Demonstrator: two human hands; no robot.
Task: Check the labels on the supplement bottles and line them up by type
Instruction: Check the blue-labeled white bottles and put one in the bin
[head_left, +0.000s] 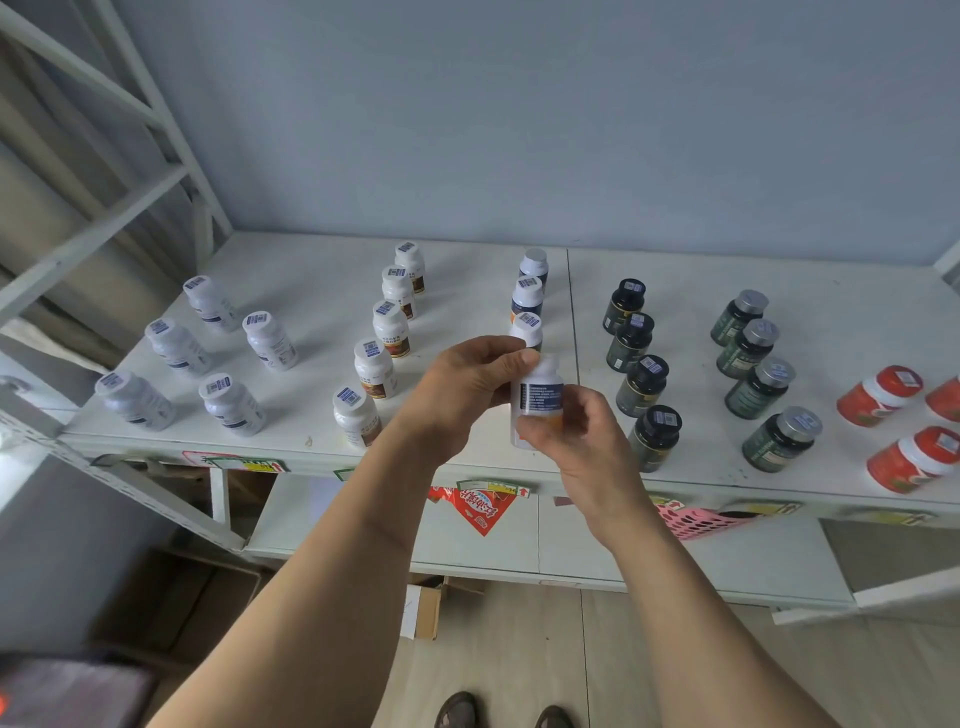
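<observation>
Above the shelf's front edge I hold a white bottle with a dark blue label (540, 396) upright in both hands. My left hand (467, 387) grips its cap end from the left. My right hand (576, 431) pinches its lower part. Behind it stand three bottles of the same kind (527, 299) in a row. Left of them runs a row of white bottles with brown labels (387, 327). A group of plain white bottles (228, 353) stands far left. To the right are a row of black bottles (636, 358), a row of dark green bottles (756, 358) and red bottles (883, 397).
The bottles stand on a white shelf board (467, 457) against a pale blue wall. A white metal rack frame (104, 171) rises at the left. A lower shelf holds a pink basket (696, 519) and a red packet (480, 506). Cardboard boxes (423, 610) lie on the floor.
</observation>
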